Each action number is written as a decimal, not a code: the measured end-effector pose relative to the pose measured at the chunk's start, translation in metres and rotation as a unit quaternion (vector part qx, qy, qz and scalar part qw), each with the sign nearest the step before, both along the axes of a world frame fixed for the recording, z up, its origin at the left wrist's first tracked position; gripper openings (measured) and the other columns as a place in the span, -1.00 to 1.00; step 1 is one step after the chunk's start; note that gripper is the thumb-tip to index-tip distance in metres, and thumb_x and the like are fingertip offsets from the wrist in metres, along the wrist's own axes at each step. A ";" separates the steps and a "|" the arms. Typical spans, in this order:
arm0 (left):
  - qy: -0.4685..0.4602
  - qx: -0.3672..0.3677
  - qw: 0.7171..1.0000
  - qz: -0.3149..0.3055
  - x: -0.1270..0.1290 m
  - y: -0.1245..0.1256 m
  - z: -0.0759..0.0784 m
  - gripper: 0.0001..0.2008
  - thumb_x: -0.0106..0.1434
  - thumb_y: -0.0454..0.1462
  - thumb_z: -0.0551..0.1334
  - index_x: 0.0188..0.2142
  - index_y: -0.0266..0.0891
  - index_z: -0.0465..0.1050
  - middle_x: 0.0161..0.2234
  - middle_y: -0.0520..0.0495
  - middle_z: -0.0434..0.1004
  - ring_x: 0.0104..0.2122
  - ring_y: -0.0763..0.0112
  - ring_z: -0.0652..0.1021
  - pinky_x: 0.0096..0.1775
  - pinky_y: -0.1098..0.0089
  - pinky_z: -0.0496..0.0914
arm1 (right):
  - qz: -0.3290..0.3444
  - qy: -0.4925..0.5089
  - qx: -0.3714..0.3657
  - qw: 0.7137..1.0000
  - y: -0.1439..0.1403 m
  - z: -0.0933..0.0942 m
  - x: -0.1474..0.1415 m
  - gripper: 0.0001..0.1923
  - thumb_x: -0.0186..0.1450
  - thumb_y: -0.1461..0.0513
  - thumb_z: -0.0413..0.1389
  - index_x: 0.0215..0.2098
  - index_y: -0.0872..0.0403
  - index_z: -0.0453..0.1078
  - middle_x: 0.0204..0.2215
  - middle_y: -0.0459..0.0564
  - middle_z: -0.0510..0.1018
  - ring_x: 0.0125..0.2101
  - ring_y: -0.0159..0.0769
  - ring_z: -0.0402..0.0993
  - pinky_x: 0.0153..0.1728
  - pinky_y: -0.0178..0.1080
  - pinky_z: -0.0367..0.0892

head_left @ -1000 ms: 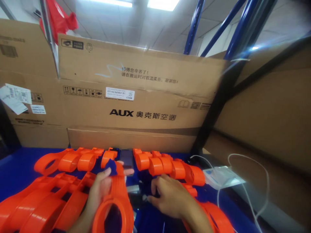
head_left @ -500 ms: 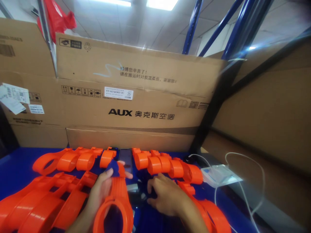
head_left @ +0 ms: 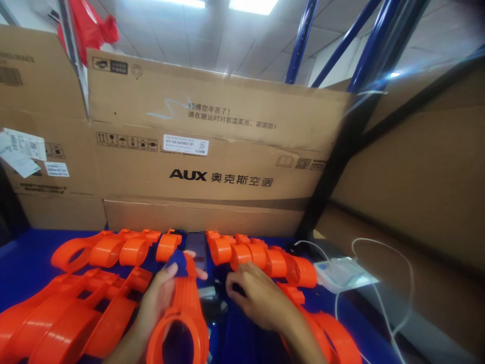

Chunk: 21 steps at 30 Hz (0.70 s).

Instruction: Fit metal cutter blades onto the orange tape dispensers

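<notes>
Lower centre of the frame: my left hand [head_left: 157, 293] grips an orange ring-ended plastic part [head_left: 185, 298], ring downward, thumb by the blue piece [head_left: 181, 261] at its top. My right hand [head_left: 261, 298], right of centre, has curled fingers; cannot tell whether they pinch anything. Small dark and grey pieces [head_left: 213, 306] lie between both hands, smartphone [head_left: 196, 245] just beyond.
</notes>
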<state>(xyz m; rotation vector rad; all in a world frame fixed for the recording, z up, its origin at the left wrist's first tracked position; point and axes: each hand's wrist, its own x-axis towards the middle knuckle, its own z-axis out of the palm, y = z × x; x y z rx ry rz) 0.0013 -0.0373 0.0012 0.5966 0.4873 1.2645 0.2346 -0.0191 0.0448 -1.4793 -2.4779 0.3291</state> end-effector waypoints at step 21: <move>0.025 0.030 0.999 -0.031 0.000 -0.002 0.002 -0.42 0.26 -0.09 0.29 0.23 -0.18 0.31 -0.18 -0.23 0.69 -0.27 0.09 0.65 -0.25 0.25 0.48 | -0.078 0.000 -0.048 0.996 -0.012 0.001 0.007 -0.81 0.15 0.30 0.24 -0.24 -0.03 0.52 -0.36 -0.05 0.55 -0.34 -0.22 0.48 -0.33 -0.24 0.27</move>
